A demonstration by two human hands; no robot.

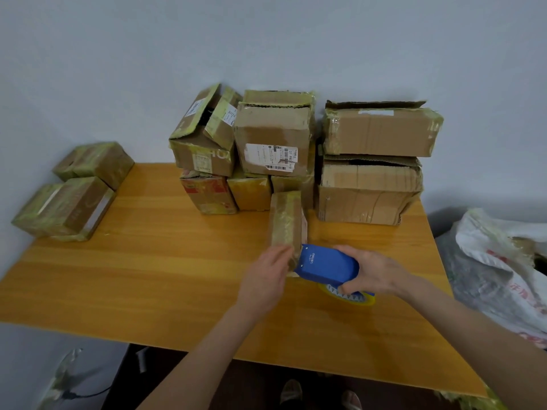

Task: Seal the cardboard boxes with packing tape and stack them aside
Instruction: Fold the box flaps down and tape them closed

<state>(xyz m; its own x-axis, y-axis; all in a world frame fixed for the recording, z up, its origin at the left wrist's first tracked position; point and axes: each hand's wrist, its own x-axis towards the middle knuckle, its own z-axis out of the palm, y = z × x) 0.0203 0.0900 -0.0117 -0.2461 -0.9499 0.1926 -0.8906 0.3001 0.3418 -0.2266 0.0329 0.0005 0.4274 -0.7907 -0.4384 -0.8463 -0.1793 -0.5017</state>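
A small taped cardboard box [286, 221] stands on the wooden table [165, 270] in front of me. My left hand [266, 276] holds its near end, fingers wrapped against the side. A blue tape dispenser [327, 267] with a yellowish tape roll under it is gripped by my right hand [374, 272] and touches the box's near right corner. At the table's left edge two taped boxes [69, 208] are stacked, one [94, 162] behind the other.
A pile of several cardboard boxes [275, 134] stands against the wall at the back; some have loose flaps [376, 130]. A white plastic sack [503, 261] sits off the table's right side. My feet show under the near edge.
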